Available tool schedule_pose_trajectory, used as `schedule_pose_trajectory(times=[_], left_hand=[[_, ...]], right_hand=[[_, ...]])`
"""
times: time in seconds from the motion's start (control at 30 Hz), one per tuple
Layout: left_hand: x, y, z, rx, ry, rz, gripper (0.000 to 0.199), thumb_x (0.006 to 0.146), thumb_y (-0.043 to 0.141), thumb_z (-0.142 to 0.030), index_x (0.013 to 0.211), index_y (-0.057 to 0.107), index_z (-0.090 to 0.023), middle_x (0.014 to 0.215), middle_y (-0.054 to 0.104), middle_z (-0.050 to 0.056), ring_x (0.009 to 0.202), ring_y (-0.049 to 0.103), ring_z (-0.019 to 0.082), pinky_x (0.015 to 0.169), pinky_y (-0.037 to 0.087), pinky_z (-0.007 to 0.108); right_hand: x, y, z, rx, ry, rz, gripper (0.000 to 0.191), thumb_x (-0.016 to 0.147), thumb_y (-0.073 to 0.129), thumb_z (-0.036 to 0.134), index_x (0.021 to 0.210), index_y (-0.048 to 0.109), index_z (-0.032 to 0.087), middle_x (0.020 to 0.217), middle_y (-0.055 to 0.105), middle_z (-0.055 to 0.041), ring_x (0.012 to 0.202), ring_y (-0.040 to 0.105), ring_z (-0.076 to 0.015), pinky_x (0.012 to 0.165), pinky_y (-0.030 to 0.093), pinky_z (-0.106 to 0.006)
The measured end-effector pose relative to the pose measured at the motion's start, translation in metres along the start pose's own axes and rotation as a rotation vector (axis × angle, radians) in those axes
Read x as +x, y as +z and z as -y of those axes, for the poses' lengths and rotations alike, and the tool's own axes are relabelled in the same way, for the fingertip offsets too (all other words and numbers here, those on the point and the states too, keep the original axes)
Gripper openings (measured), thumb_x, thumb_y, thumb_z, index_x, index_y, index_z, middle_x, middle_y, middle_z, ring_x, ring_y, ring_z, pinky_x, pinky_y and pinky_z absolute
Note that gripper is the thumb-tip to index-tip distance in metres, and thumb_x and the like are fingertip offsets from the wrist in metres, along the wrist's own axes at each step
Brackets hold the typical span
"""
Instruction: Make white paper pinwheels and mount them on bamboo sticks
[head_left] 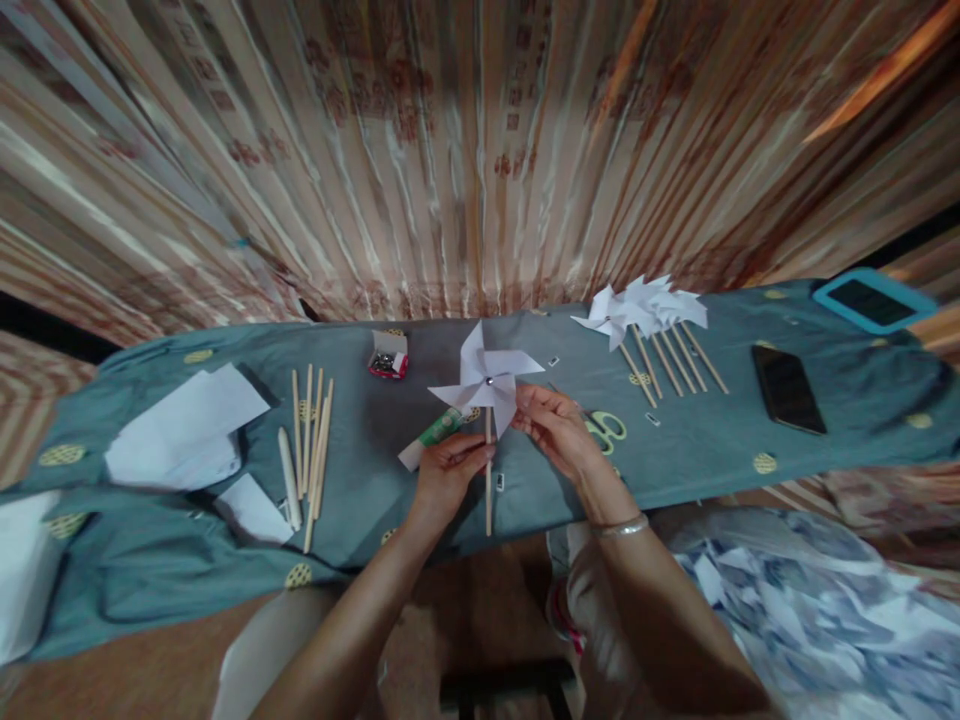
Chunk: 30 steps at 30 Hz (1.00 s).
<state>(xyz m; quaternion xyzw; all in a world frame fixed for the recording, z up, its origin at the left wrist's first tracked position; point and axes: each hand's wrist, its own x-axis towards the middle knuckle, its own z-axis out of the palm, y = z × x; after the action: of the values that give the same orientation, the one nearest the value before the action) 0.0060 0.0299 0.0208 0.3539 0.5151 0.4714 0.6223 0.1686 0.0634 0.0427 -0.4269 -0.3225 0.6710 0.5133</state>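
A white paper pinwheel (480, 372) with a pin at its centre is held up over the middle of the cloth-covered table. Its thin wooden stick is pinched in my left hand (450, 475), just below the blades. My right hand (553, 425) has its fingertips closed on the edge of the right-hand paper blade. Behind my left hand lies a green and white glue stick (439, 430). Scissors with light green handles (606, 430) lie partly hidden beyond my right wrist. A small open red box of metal pins (388, 358) stands farther back.
Several wooden sticks (313, 440) and a white pen-like tool (289, 480) lie left, beside paper sheets (180, 425). Finished pinwheels (652, 308) overlap at the back right, near a black phone (789, 390) and a blue-framed tablet (874, 300). A bag of paper pieces (825, 610) is lower right.
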Motion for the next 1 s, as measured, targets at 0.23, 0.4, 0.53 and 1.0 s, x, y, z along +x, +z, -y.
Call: schedule_pose_trajectory(times=[0.23,0.4,0.53,1.0], left_hand=[[0.0,0.003,0.0,0.021,-0.006,-0.007,0.03,0.052,0.087,-0.036,0.075,0.081,-0.017,0.07,0.071,0.002,0.063,0.063,0.014,0.063,0.053,0.025],[0.002,0.003,0.0,0.021,-0.005,0.0,0.033,0.053,0.087,-0.037,0.078,0.081,-0.016,0.073,0.073,0.003,0.066,0.065,0.016,0.066,0.056,0.028],[0.001,0.001,0.001,0.029,-0.006,-0.012,0.032,0.052,0.087,-0.037,0.076,0.081,-0.017,0.074,0.074,0.004,0.065,0.065,0.017,0.064,0.056,0.028],[-0.003,-0.004,-0.001,0.041,-0.026,0.024,0.029,0.053,0.086,-0.033,0.077,0.081,-0.017,0.077,0.077,0.006,0.066,0.066,0.017,0.064,0.054,0.028]], right_hand=[[-0.001,0.001,-0.003,-0.007,0.009,0.025,0.037,0.053,0.093,0.039,0.082,0.078,0.022,0.078,0.075,-0.0001,0.066,0.062,-0.0117,0.068,0.052,-0.025],[-0.002,-0.003,-0.001,-0.061,0.025,0.066,0.041,0.051,0.094,0.042,0.082,0.076,0.022,0.081,0.077,-0.0018,0.07,0.064,-0.0146,0.072,0.051,-0.028],[0.002,-0.015,0.008,-0.087,-0.049,-0.082,0.047,0.053,0.089,0.058,0.082,0.076,0.024,0.08,0.076,-0.0022,0.072,0.064,-0.0164,0.072,0.05,-0.03],[0.009,-0.015,0.014,-0.075,-0.09,-0.159,0.042,0.045,0.092,0.056,0.064,0.073,0.023,0.066,0.07,0.0012,0.063,0.059,-0.0132,0.065,0.049,-0.027]])
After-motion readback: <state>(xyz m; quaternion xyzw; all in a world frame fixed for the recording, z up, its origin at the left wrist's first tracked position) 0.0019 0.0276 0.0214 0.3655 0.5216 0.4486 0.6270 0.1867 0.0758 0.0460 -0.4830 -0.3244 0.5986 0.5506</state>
